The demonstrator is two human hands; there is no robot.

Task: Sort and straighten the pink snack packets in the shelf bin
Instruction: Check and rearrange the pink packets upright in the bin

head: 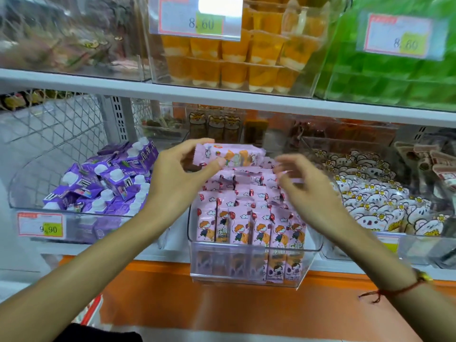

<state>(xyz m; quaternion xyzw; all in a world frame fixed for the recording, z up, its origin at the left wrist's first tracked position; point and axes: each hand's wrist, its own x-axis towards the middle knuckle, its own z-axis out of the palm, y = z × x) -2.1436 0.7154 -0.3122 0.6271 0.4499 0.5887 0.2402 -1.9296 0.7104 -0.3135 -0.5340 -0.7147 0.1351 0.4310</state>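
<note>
— On the lower shelf, where are the pink snack packets [249, 218]?
— Upright in rows in the clear bin [254, 254], at six o'clock from the orange cups [237, 67].
— And the hands?
— Left hand [177, 174] pinches one pink packet [237, 155] lying sideways above the rows. Right hand [308, 188] is blurred, fingers spread loosely over the packets at three o'clock of the left; whether it touches them, I can't tell.

Both forearms are bare, no sleeves; a thin red string bracelet [394, 290] with a small yellow charm [425, 276] circles the right wrist.
</note>
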